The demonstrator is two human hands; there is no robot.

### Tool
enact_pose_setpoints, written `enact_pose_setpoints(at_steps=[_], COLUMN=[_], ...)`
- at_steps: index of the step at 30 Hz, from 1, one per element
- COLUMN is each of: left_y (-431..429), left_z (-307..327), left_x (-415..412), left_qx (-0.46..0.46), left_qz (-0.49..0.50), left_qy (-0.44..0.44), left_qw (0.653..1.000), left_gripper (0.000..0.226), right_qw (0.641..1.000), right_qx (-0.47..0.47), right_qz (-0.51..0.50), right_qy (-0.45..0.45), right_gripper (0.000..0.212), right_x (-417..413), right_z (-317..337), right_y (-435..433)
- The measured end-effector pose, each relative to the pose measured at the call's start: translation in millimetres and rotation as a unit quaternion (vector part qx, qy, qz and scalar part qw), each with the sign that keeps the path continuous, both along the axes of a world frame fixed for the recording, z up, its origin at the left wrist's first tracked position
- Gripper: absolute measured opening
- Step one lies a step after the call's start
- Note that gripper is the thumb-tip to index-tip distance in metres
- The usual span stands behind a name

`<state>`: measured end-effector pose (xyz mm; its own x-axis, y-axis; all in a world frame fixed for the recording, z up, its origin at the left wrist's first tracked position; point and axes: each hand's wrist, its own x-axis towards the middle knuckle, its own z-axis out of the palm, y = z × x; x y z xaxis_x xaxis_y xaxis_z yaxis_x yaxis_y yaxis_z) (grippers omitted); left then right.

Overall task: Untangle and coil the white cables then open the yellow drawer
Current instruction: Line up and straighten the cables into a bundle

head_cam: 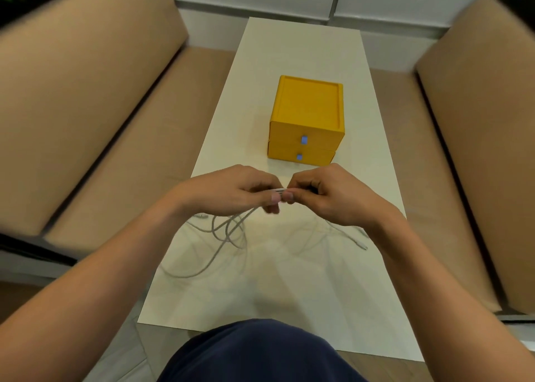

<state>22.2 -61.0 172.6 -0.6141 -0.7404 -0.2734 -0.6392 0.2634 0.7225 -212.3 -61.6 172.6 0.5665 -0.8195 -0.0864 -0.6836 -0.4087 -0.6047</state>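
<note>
A tangle of white cables (225, 237) lies on the cream table (289, 280), with loops hanging down from my hands and a plug end (363, 247) resting at the right. My left hand (231, 190) and my right hand (330, 193) meet above the table, both pinching the same short stretch of white cable between thumb and fingers. Just beyond the hands stands a yellow drawer unit (308, 118) with two shut drawers, each with a small blue handle (304, 140).
Tan sofas flank the narrow table, one on the left (86, 106) and one on the right (477, 121). White cabinet fronts stand behind the table's far end. My dark blue clothing (260, 352) fills the bottom of the view.
</note>
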Motion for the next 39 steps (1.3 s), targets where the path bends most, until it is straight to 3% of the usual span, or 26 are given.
enact_pose_setpoints(at_steps=[4,8,12,18,22,26,30,34,39], left_y=[7.9,6.8,3.3,1.0,-2.0,0.1,-3.6,-6.2,-2.0], left_z=[-2.2,7.4,18.9,21.8,18.5,20.2,15.4,15.5,24.9], left_x=[-12.8,-20.3,-23.5,-29.1,-27.6,-30.2,-28.9,-28.2,-28.9], left_qx=[0.068,0.004,0.01,-0.016,-0.059,-0.025,-0.06,-0.082,-0.066], left_qz=[0.059,0.077,0.087,0.118,0.149,0.128,0.165,0.17,0.159], left_qy=[0.094,0.056,0.066,0.074,0.034,0.086,0.081,0.042,0.09], left_qw=[0.991,0.995,0.994,0.99,0.986,0.988,0.981,0.981,0.981], left_gripper=[0.025,0.025,0.026,0.027,0.027,0.028,0.032,0.033,0.03], right_qw=[1.0,0.995,0.973,0.992,0.989,0.996,0.997,0.997,0.999], right_qx=[0.004,0.091,0.192,0.072,0.111,0.062,0.021,0.04,-0.002], right_qz=[-0.021,-0.024,-0.008,-0.058,-0.028,-0.037,-0.013,0.025,0.0], right_qy=[-0.007,-0.046,-0.124,-0.082,-0.089,-0.052,-0.074,-0.066,-0.033], right_gripper=[0.023,0.03,0.021,0.027,0.041,0.034,0.033,0.029,0.026], right_x=[-7.3,-17.7,-37.9,-41.7,-47.0,-48.0,-49.0,-51.2,-47.3], right_z=[3.5,4.5,1.6,0.0,9.6,6.0,9.0,7.8,8.2], right_y=[0.6,3.6,5.2,-5.2,-2.5,-16.3,-17.9,-20.2,-31.0])
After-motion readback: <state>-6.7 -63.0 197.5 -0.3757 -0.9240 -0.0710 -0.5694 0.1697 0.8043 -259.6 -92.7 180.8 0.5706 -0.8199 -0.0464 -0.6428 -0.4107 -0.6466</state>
